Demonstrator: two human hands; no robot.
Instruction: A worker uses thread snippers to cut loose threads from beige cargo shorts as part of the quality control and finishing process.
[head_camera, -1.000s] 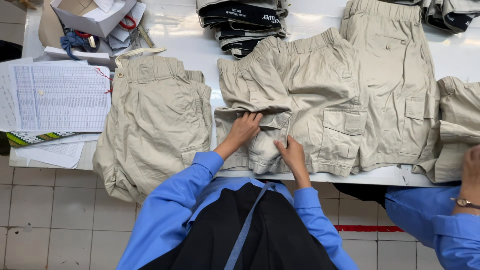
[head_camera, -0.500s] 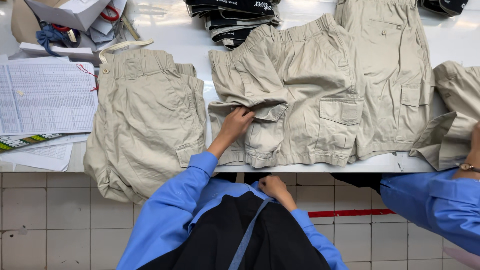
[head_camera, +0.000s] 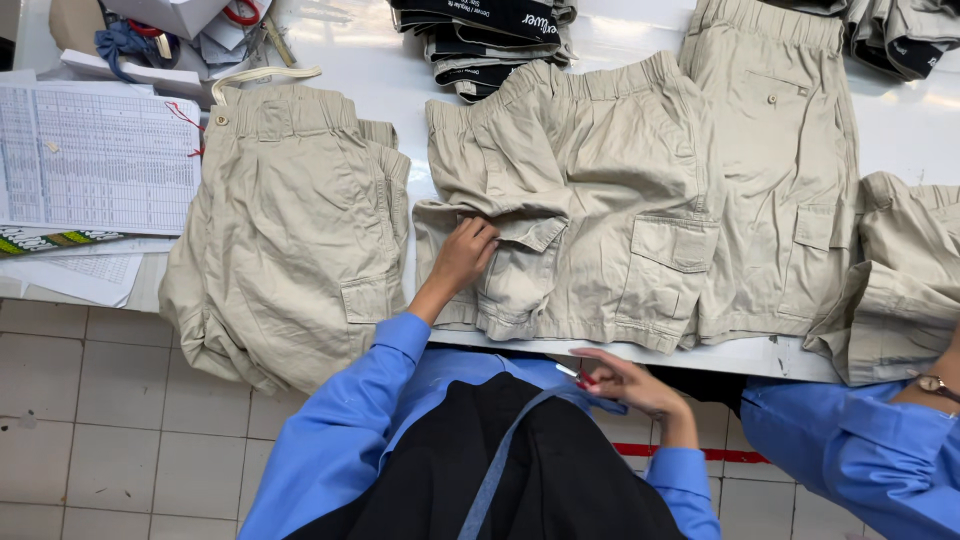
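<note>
Head view, the only one:

Left hand (head_camera: 462, 255) lies on the middle pair of beige shorts (head_camera: 590, 190), fingers curled onto a folded-over flap of cloth by the left leg, just above the near edge of the table (head_camera: 400, 75). Looks like a light pinch or press on the fold; can't tell whether the fingertips actually close on cloth or just pin it flat.

Right hand (head_camera: 625, 382) is off the table, below its near edge, in front of the blue sleeve and dark apron. It's loosely closed round a small tool (head_camera: 572, 374) with a red bit and a pale tip. Could be thread snips, too small to be sure.

The shorts lie flat, waistband toward the far edge, hems at the near edge, cargo pocket on the right leg. Judgement: light, soft woven cotton, no stiffness, drapes and wrinkles freely. It will slide easily on the smooth white top, so it needs one hand holding it down. Best holds are the thicker parts: waistband, hem, pocket flap, seam folds.

Around it:
- Folded stack of shorts (head_camera: 290, 230) toward the left, overhanging the near edge
- Another pair (head_camera: 790, 150) to the right, overlapping the middle pair
- Crumpled pair (head_camera: 890, 280) at the right near edge
- Dark folded garments (head_camera: 490, 30) at the far edge
- Printed sheets (head_camera: 95, 155) at the left edge

Another person's blue sleeve (head_camera: 860, 450) shows bottom right.
</note>
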